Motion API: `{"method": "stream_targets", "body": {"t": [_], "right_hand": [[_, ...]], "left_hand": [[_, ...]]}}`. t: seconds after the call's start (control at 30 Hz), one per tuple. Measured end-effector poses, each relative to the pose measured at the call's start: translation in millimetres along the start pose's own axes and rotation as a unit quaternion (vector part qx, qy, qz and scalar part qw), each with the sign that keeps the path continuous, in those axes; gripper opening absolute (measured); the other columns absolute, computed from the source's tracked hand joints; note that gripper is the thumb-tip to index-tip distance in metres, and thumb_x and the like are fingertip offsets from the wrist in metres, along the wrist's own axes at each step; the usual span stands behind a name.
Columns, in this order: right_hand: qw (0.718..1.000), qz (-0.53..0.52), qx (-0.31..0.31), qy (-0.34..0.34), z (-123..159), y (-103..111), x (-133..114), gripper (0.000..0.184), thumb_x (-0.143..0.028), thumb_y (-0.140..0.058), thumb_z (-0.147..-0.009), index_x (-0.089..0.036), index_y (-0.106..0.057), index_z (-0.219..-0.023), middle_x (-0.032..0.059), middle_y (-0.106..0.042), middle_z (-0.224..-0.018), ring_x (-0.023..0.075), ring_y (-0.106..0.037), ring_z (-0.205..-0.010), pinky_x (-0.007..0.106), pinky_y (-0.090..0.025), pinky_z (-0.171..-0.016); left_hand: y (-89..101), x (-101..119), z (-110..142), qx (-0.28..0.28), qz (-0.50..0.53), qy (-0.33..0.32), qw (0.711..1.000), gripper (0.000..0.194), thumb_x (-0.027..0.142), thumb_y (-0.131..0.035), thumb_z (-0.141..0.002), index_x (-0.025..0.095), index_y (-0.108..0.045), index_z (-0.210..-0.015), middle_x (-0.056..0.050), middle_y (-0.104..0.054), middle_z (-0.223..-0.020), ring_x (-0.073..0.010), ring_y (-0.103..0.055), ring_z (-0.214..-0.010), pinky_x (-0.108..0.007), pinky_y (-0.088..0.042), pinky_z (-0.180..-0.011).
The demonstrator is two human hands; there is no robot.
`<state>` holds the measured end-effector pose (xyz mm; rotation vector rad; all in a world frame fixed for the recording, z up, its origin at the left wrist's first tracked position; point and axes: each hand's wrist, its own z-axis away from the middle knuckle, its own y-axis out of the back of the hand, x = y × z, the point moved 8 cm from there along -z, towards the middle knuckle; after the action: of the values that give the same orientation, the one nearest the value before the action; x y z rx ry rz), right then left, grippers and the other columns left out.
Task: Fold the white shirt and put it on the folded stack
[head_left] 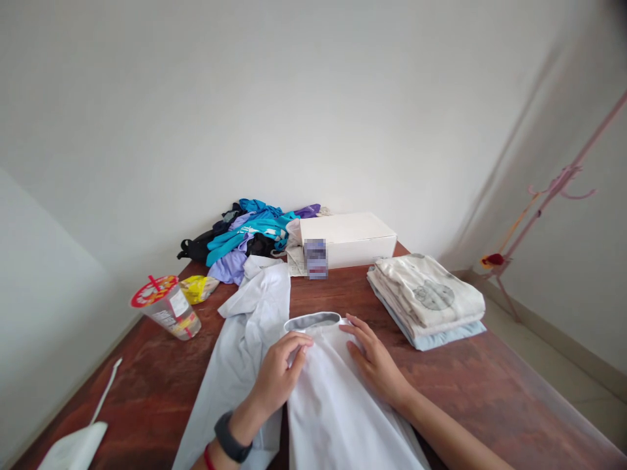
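A white shirt (333,411) lies on the brown table (490,385) in front of me, its grey-lined collar (313,321) pointing away. My left hand (280,375) rests on the shirt just below the collar, fingers curled and pinching the fabric. My right hand (375,362) lies flat on the shirt to the right of the collar, fingers stretched out. A pale blue garment (240,352) is spread out to the left, partly under the white shirt.
A stack of folded clothes (426,300) sits at the right. A white box (347,238) and a heap of unfolded clothes (245,238) stand at the back. A plastic cup (166,307) and yellow packet (198,287) are at the left.
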<state>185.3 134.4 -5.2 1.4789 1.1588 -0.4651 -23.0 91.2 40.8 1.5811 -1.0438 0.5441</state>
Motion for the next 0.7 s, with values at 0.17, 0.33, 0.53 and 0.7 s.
{"method": "stream_targets", "body": {"t": [0.17, 0.33, 0.53, 0.7], "right_hand": [[1.000, 0.006, -0.003, -0.006, 0.8, -0.3, 4.0, 0.037, -0.031, -0.049, -0.099, -0.026, -0.066, -0.131, 0.0110, -0.051, -0.154, 0.0285, -0.045, -0.146, 0.052, -0.034, -0.122], [1.000, 0.018, -0.004, 0.002, 0.2, -0.1, 5.3, 0.036, -0.032, -0.050, -0.099, -0.026, -0.067, -0.130, 0.0113, -0.056, -0.150, 0.0284, -0.049, -0.142, 0.052, -0.036, -0.121], [0.999, 0.033, 0.010, 0.018, 0.3, 2.1, 5.0, 0.034, -0.034, -0.054, -0.098, -0.026, -0.069, -0.128, 0.0125, -0.059, -0.147, 0.0297, -0.053, -0.140, 0.053, -0.039, -0.119], [0.998, 0.052, 0.016, 0.030, 1.4, 0.6, 9.4, 0.035, -0.036, -0.056, -0.098, -0.027, -0.069, -0.129, 0.0122, -0.059, -0.147, 0.0310, -0.052, -0.140, 0.055, -0.040, -0.119]], "left_hand": [[1.4, -8.0, -1.3, 0.005, 0.025, 0.018, 1.000, 0.026, 0.030, -0.049, -0.103, 0.023, -0.073, -0.105, -0.007, -0.073, -0.113, -0.0210, -0.067, -0.109, -0.033, -0.050, -0.099], [0.1, -12.4, -2.2, 0.002, 0.019, 0.034, 0.999, 0.027, 0.033, -0.048, -0.102, 0.023, -0.073, -0.103, -0.007, -0.074, -0.111, -0.0214, -0.068, -0.107, -0.031, -0.050, -0.098], [0.3, -9.2, -0.6, 0.003, 0.021, 0.038, 0.999, 0.029, 0.035, -0.047, -0.102, 0.023, -0.073, -0.102, -0.006, -0.075, -0.108, -0.0220, -0.068, -0.106, -0.031, -0.051, -0.097], [3.7, -3.5, -0.3, 0.016, 0.030, 0.048, 0.998, 0.027, 0.032, -0.046, -0.102, 0.025, -0.073, -0.100, -0.002, -0.075, -0.106, -0.0212, -0.068, -0.104, -0.030, -0.051, -0.097]]}}
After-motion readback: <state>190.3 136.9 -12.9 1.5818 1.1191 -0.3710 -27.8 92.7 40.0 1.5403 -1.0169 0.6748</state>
